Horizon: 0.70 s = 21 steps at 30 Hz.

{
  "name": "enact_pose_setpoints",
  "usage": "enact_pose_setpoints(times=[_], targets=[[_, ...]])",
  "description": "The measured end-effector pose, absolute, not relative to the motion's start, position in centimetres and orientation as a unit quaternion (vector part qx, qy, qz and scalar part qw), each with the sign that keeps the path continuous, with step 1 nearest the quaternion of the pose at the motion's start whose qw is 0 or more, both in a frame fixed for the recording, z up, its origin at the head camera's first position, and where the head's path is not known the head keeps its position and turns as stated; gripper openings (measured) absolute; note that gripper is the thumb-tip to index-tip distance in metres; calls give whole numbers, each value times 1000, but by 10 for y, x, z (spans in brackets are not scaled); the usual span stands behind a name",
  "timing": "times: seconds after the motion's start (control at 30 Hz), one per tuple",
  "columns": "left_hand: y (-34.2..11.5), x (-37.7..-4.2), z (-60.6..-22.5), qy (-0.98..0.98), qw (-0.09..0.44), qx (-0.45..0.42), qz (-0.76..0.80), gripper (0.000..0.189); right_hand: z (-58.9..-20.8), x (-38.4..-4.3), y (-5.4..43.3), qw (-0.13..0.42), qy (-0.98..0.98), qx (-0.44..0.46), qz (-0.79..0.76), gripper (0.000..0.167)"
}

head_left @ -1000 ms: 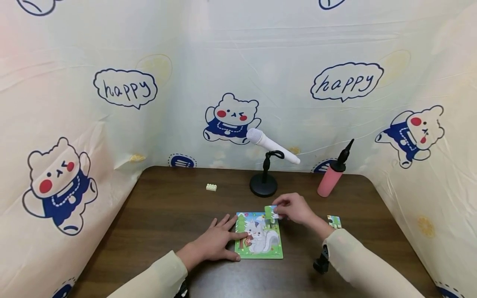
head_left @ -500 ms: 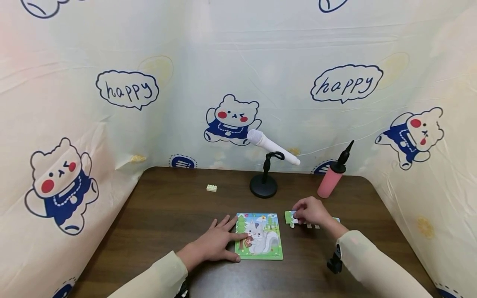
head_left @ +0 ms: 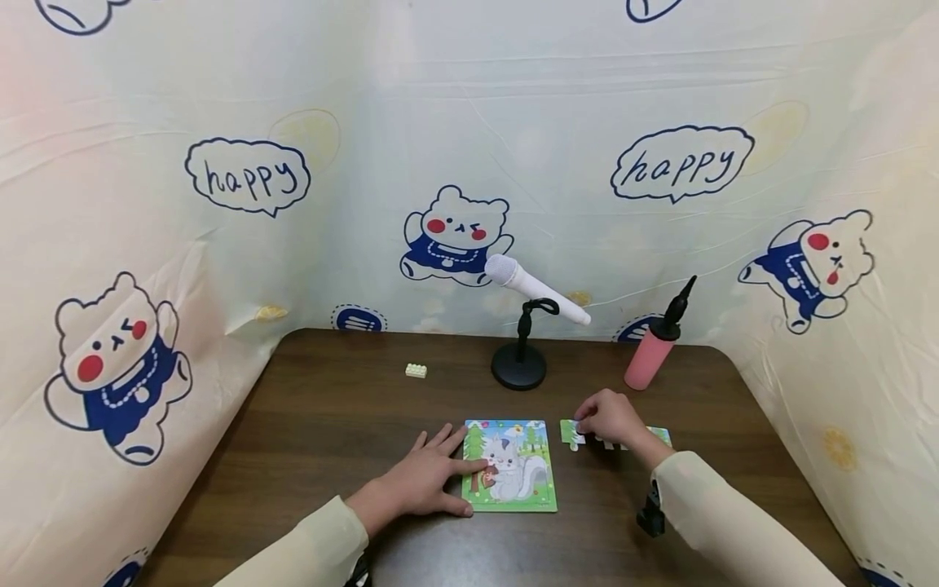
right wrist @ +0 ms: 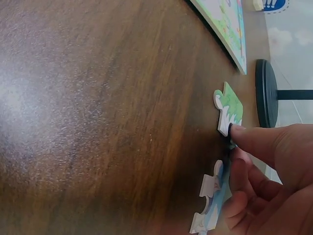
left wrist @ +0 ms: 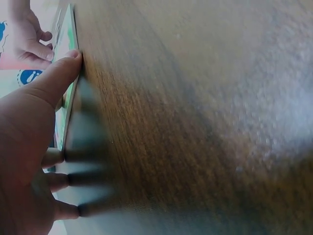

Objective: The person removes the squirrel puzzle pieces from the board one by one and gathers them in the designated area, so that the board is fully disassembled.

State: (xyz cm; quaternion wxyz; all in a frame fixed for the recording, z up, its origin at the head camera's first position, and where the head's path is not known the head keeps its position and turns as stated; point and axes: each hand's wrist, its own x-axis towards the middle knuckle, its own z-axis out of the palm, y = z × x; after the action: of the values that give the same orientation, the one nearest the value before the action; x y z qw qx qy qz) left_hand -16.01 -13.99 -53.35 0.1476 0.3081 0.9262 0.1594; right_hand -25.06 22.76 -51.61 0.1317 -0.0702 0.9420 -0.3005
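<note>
Green puzzle board, 1; hands, 2

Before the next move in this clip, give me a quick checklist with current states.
1. Left hand on squirrel board: ok, at its left side.
2. Green-and-white piece apart from board: ok.
3. That piece released by right hand: cannot tell, fingertips are at its edge.
4. Loose pieces unobstructed in head view: not ok, right hand covers part.
5. Pink pump away from board: ok.
</note>
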Motion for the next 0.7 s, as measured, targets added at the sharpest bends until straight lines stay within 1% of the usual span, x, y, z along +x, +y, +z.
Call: enact_pose_setpoints(times=[0.2,0.33,0.47,0.57,0.7], targets=[[-142,-158,-535,922,151,305,185,73,-522,-249,227,136,944,-56,-296,6],[-144,-158,-536,917,156,303,206,72,-517,-246,226,135,942,-60,-302,7],[-144,-156,-536,915,155,300,219,71,-507,-241,224,122,936,-81,-321,10],[-139,-152,-534,915,141,305,222,69,-499,-235,221,117,928,-105,-337,11],[-127,-145,-532,912,115,335,208,64,-493,-222,210,131,916,-158,-344,16]])
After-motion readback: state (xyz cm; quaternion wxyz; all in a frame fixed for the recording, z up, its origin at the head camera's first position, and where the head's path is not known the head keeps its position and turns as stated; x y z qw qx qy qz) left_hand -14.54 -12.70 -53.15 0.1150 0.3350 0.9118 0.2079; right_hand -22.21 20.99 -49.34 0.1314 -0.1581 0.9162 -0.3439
